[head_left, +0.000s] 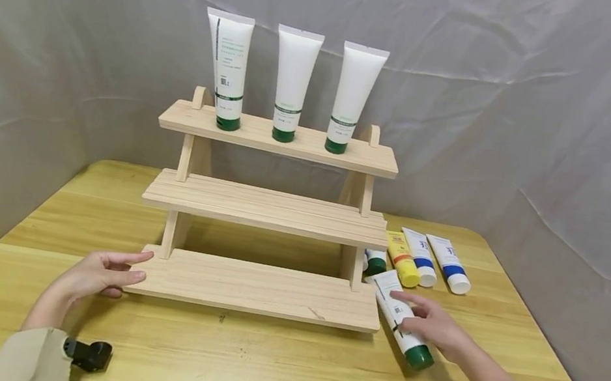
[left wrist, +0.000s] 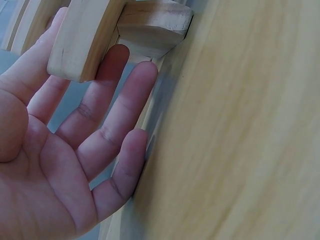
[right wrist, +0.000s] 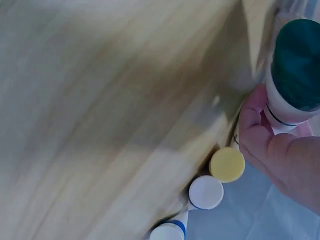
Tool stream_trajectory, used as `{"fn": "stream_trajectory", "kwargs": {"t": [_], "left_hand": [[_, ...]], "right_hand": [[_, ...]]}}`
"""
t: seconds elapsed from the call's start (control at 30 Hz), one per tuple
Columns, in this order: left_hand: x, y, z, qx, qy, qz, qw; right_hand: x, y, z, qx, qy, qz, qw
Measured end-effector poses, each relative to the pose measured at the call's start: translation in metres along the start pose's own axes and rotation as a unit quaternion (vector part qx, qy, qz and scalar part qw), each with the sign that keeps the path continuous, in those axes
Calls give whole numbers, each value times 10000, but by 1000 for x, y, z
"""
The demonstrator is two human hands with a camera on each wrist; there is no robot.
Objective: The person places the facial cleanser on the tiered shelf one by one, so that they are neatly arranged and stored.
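3 white tubes with green caps [head_left: 291,85] already stand cap-down on the top tier of the wooden rack [head_left: 267,208], so I judge the stocking about a third done: the middle and bottom tiers carry nothing. My right hand [head_left: 433,325] lies on a fourth green-capped tube [head_left: 401,321] flat on the worktop [head_left: 279,364], just off the rack's right end. Its fingers [right wrist: 252,127] curl against the tube's side, though I can't tell whether they have it gripped. My left hand [head_left: 97,275] rests at the bottom tier's left corner, fingers [left wrist: 117,117] straight and apart. Waiting beside the rack are another green-capped tube [head_left: 374,263], 1 yellow tube [head_left: 403,260] and 2 blue-banded tubes [head_left: 437,261].
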State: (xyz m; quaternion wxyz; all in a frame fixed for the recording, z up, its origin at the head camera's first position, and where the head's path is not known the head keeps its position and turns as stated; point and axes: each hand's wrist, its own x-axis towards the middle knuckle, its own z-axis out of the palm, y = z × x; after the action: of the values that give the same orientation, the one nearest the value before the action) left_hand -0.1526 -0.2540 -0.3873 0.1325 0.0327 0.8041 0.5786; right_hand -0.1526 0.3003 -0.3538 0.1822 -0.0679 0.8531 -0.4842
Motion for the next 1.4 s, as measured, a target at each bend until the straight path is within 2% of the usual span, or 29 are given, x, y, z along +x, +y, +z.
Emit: {"fn": "stream_trajectory", "kwargs": {"t": [0.2, 0.37, 0.63, 0.83, 0.93, 1.03, 1.17, 1.4], "left_hand": [[0, 0, -1, 9, -9, 3, 10000], [1, 0, -1, -20, -15, -14, 10000], [1, 0, -1, -51, -16, -62, 10000], [1, 0, -1, -70, 2, -63, 10000], [1, 0, 0, -96, 1, -58, 9999], [2, 0, 0, -111, -3, -50, 9999], [2, 0, 0, -102, -18, -22, 9999], [1, 0, 0, -7, -56, -11, 10000]], "right_hand": [[-5, -3, -7, 577, 366, 106, 9976], [-9, -4, -9, 813, 580, 171, 9949], [-13, -7, -11, 1429, 973, -34, 9849], [-13, -19, -11, 1536, 1285, 10, 9797], [-12, -24, -10, 1622, 1380, -139, 9770], [-10, -28, -9, 2070, 1507, -374, 9660], [-9, -37, -7, 2762, 1669, -783, 9432], [-1, -61, 4, 3031, 1873, -1398, 9239]]}}
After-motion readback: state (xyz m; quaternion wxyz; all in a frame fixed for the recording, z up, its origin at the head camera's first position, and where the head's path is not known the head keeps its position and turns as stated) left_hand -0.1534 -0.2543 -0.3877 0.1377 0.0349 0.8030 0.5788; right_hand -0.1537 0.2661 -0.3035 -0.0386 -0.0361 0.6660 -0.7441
